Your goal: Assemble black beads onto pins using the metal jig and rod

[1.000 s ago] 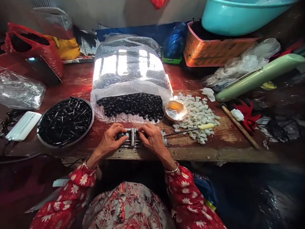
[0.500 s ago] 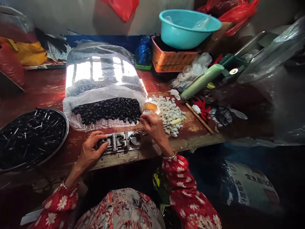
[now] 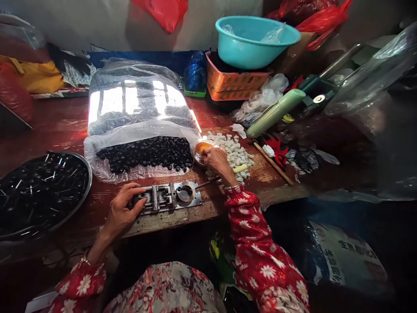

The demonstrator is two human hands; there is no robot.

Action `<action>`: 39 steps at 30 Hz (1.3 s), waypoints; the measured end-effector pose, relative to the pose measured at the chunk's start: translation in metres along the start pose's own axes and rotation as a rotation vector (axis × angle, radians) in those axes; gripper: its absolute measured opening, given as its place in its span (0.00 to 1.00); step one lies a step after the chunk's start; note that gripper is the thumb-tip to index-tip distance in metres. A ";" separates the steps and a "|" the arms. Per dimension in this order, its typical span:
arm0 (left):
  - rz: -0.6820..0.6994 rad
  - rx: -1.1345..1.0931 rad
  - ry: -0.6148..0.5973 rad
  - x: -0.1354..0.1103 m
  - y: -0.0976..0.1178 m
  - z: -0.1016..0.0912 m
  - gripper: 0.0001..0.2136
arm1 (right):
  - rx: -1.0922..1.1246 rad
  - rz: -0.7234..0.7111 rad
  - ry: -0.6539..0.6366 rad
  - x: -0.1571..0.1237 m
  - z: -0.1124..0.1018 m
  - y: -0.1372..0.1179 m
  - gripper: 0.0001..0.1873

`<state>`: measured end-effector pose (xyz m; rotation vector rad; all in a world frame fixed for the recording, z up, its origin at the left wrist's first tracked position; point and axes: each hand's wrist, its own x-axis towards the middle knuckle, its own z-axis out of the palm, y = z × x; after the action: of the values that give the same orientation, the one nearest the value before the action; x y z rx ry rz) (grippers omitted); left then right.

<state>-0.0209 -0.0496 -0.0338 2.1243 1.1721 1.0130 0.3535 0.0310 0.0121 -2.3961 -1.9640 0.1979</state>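
My left hand (image 3: pixel 123 209) rests on the left end of a small metal jig (image 3: pixel 169 196) bolted near the table's front edge, with its fingers curled over the jig's left block. My right hand (image 3: pixel 217 159) reaches forward over a small shiny bowl (image 3: pixel 199 150), fingers bent down into it; what they pinch is hidden. Just right of that bowl lies a heap of small white pieces (image 3: pixel 235 153). A clear plastic bag of black beads (image 3: pixel 146 153) lies open behind the jig. A round metal tray (image 3: pixel 42 191) of black beads with pins sits at the left.
A turquoise basin (image 3: pixel 256 40) sits on an orange box (image 3: pixel 234 81) at the back. A green tube (image 3: pixel 275 112), a wooden-handled tool (image 3: pixel 273 161), red gloves and plastic bags crowd the right. The table's front edge (image 3: pixel 182 217) runs just below the jig.
My right hand left the jig and moved forward and right to the small bowl. The view swung to the right. My left hand stayed on the jig's left end.
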 end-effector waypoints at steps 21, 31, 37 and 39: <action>-0.048 -0.029 0.010 -0.004 0.000 0.004 0.12 | 0.525 -0.076 0.239 -0.024 0.010 0.017 0.11; -0.031 -0.036 0.030 -0.006 0.001 0.007 0.11 | 0.592 -0.575 0.212 -0.090 0.015 -0.056 0.08; -0.022 -0.038 0.031 -0.006 0.005 0.007 0.11 | 0.334 -0.766 0.173 -0.111 0.026 -0.101 0.07; -0.020 -0.042 0.035 -0.006 0.006 0.007 0.11 | 0.250 -0.782 0.176 -0.112 0.028 -0.110 0.07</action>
<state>-0.0148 -0.0582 -0.0359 2.0663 1.1762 1.0604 0.2212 -0.0584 0.0043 -1.3150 -2.4223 0.1738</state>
